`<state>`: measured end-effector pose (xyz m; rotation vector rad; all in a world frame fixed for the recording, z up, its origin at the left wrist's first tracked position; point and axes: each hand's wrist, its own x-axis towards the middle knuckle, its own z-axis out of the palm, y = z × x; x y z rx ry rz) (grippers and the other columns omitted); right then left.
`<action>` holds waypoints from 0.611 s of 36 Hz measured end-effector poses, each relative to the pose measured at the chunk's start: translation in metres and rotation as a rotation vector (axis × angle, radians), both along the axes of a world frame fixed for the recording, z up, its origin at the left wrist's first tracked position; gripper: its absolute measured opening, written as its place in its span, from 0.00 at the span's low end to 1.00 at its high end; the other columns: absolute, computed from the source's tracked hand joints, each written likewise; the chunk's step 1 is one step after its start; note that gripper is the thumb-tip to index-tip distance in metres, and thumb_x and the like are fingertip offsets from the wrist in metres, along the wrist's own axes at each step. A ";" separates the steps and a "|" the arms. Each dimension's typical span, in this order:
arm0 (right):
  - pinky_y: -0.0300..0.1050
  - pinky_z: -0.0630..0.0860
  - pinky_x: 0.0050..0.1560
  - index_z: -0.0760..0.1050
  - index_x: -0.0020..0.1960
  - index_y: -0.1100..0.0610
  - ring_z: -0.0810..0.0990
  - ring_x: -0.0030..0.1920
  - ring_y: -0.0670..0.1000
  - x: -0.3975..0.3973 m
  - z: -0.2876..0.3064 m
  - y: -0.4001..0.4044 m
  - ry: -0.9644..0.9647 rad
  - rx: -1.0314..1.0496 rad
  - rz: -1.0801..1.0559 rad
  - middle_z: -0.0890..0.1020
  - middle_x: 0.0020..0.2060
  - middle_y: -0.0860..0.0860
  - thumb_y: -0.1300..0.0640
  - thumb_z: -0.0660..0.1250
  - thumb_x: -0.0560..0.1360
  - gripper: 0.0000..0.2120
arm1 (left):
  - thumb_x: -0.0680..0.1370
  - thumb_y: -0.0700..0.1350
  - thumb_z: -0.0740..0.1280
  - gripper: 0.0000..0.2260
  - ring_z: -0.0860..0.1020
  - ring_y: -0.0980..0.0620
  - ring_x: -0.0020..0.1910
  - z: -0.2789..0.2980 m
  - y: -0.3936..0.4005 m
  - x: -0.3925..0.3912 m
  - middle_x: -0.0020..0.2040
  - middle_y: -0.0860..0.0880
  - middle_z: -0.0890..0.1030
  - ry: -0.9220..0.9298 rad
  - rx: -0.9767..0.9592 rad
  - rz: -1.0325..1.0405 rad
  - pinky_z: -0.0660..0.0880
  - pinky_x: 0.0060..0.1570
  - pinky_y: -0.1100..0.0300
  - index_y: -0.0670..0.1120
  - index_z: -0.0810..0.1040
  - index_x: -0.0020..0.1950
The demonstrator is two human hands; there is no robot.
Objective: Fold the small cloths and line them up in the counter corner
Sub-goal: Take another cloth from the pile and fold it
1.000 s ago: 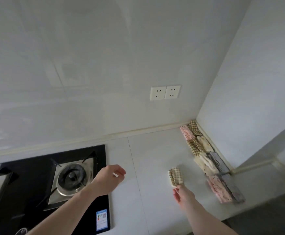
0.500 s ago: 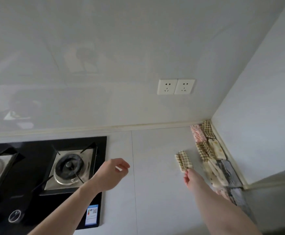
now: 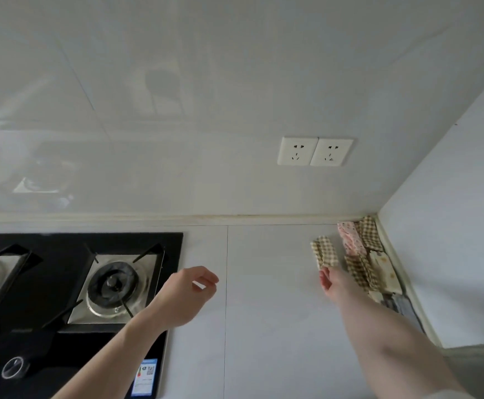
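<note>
A folded beige checked cloth (image 3: 323, 252) is held by its near end in my right hand (image 3: 331, 281), just left of the row of folded cloths. That row (image 3: 363, 256) runs along the right wall from the counter corner towards me: a pink floral cloth (image 3: 349, 238), checked cloths, cream ones and a grey one. My forearm hides the near end of the row. My left hand (image 3: 190, 289) hovers over the counter beside the stove, fingers loosely curled, holding nothing.
A black gas stove (image 3: 71, 280) with two burners fills the counter's left side. A double wall socket (image 3: 315, 151) sits on the back wall. The white counter (image 3: 269, 306) stretches between the stove and the cloth row.
My right hand has carried the checked cloth farther towards the corner, close beside the row. The view has swung left and nearer. My left hand has stayed near the stove.
</note>
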<state>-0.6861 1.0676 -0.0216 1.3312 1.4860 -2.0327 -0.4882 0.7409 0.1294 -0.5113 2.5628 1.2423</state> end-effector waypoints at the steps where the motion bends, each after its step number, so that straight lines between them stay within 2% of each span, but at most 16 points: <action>1: 0.35 0.74 0.22 0.71 0.44 0.57 0.76 0.37 0.47 -0.005 0.001 0.000 0.006 -0.012 0.001 0.76 0.39 0.50 0.64 0.55 0.84 0.12 | 0.79 0.48 0.69 0.05 0.80 0.63 0.41 0.000 -0.001 0.001 0.47 0.60 0.84 -0.005 -0.002 0.006 0.75 0.35 0.70 0.58 0.82 0.49; 4: 0.34 0.73 0.19 0.73 0.57 0.58 0.76 0.38 0.47 -0.015 0.008 0.000 0.026 -0.041 -0.007 0.77 0.40 0.51 0.64 0.57 0.84 0.07 | 0.79 0.48 0.69 0.05 0.81 0.61 0.43 -0.003 -0.005 0.005 0.48 0.59 0.83 -0.024 -0.008 0.017 0.75 0.36 0.71 0.58 0.82 0.51; 6: 0.36 0.76 0.20 0.73 0.66 0.60 0.77 0.39 0.49 -0.021 0.009 0.001 0.024 -0.037 0.028 0.77 0.41 0.53 0.65 0.60 0.82 0.13 | 0.79 0.48 0.69 0.05 0.81 0.62 0.43 -0.005 -0.008 0.008 0.48 0.59 0.84 -0.031 -0.017 0.019 0.75 0.38 0.71 0.58 0.82 0.51; 9: 0.38 0.78 0.22 0.70 0.69 0.63 0.78 0.39 0.50 -0.026 0.012 0.001 -0.008 0.050 0.131 0.79 0.46 0.56 0.67 0.62 0.81 0.16 | 0.79 0.47 0.69 0.05 0.81 0.62 0.43 -0.008 -0.011 0.013 0.47 0.59 0.84 -0.038 -0.015 0.029 0.76 0.41 0.70 0.58 0.82 0.50; 11: 0.39 0.78 0.23 0.70 0.68 0.62 0.79 0.38 0.49 -0.027 0.013 0.001 -0.012 0.101 0.183 0.79 0.44 0.55 0.66 0.62 0.81 0.15 | 0.79 0.48 0.69 0.05 0.81 0.62 0.43 -0.008 -0.012 0.017 0.47 0.60 0.84 -0.042 -0.017 0.035 0.76 0.40 0.70 0.58 0.82 0.50; 14: 0.37 0.76 0.21 0.71 0.60 0.58 0.77 0.36 0.48 -0.024 0.015 0.000 -0.021 0.143 0.218 0.77 0.39 0.54 0.66 0.60 0.82 0.09 | 0.79 0.47 0.69 0.05 0.81 0.63 0.43 -0.009 -0.012 0.024 0.47 0.60 0.84 -0.034 -0.020 0.046 0.74 0.39 0.71 0.58 0.82 0.50; 17: 0.35 0.75 0.20 0.71 0.59 0.56 0.76 0.34 0.48 -0.013 0.005 -0.002 -0.058 0.227 0.314 0.77 0.39 0.54 0.65 0.58 0.81 0.09 | 0.79 0.47 0.69 0.05 0.81 0.63 0.44 -0.011 -0.012 0.034 0.47 0.59 0.84 -0.042 -0.020 0.041 0.76 0.42 0.70 0.58 0.82 0.51; 20: 0.39 0.77 0.25 0.74 0.58 0.60 0.77 0.31 0.50 0.002 -0.013 -0.006 -0.050 0.345 0.399 0.79 0.42 0.57 0.65 0.62 0.77 0.10 | 0.79 0.48 0.69 0.05 0.82 0.63 0.45 -0.013 -0.014 0.043 0.46 0.60 0.84 -0.054 -0.017 0.053 0.79 0.47 0.67 0.58 0.82 0.52; 22: 0.44 0.78 0.32 0.75 0.49 0.63 0.78 0.32 0.53 0.016 -0.020 -0.018 -0.051 0.418 0.502 0.78 0.37 0.58 0.65 0.63 0.77 0.03 | 0.79 0.47 0.69 0.06 0.82 0.63 0.45 -0.015 -0.019 0.054 0.46 0.60 0.84 -0.064 -0.009 0.068 0.80 0.50 0.63 0.58 0.83 0.52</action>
